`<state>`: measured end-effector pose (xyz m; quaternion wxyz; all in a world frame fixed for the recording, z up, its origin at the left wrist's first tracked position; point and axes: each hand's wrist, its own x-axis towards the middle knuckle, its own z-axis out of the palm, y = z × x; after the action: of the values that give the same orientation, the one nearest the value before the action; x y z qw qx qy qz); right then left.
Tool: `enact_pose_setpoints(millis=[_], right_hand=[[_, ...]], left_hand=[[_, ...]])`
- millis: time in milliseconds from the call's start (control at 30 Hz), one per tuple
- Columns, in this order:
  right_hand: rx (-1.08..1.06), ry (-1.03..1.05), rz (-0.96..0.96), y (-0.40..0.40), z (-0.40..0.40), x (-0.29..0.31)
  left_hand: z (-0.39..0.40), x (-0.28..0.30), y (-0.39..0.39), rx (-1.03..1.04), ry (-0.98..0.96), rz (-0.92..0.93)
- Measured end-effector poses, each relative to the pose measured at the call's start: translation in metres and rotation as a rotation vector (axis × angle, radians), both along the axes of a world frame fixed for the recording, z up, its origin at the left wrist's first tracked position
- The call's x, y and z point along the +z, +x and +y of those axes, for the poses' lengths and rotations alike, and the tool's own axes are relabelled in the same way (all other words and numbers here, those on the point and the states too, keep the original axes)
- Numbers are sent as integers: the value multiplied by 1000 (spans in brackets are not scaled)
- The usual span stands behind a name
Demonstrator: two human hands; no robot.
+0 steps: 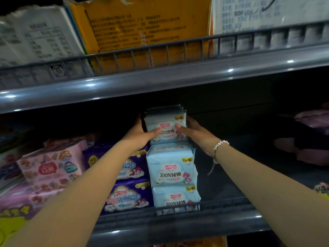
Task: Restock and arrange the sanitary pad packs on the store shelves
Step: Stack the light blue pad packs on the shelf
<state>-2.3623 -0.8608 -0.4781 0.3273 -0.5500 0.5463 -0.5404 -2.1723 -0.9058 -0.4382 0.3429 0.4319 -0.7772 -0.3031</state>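
Note:
A light blue sanitary pad pack (165, 120) sits on top of a stack of two more light blue packs (170, 168) on the middle shelf. My left hand (142, 133) grips its left side, thumb across the front. My right hand (192, 132) grips its right side, thumb also on the front; a bead bracelet is on that wrist. More packs of the same kind seem to stand behind the top one. Purple packs (128, 196) are stacked just left of the blue stack, partly hidden by my left forearm.
Pink packs (51, 168) lie further left. A dark wire rail (222, 205) runs along the shelf front. The shelf space right of the blue stack is dark, with pink packs (313, 120) at the far right. Cardboard boxes (142, 29) fill the shelf above.

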Motion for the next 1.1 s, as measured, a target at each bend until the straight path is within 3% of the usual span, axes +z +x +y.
enact_pose_setpoints(millis=[167, 300, 500, 767, 1100], right_hand=[[-178, -72, -56, 12, 43, -7], [-320, -202, 82, 31, 99, -30], [-450, -265, 123, 58, 180, -101], [-564, -24, 79, 46, 245, -239], [-594, 577, -89, 21, 270, -429]], left_hand=[[41, -12, 5, 101, -91, 131], [99, -35, 3, 100, -278, 254], [176, -112, -14, 48, -359, 353], [236, -264, -53, 18, 90, 312], [264, -443, -85, 301, 665, 175]])
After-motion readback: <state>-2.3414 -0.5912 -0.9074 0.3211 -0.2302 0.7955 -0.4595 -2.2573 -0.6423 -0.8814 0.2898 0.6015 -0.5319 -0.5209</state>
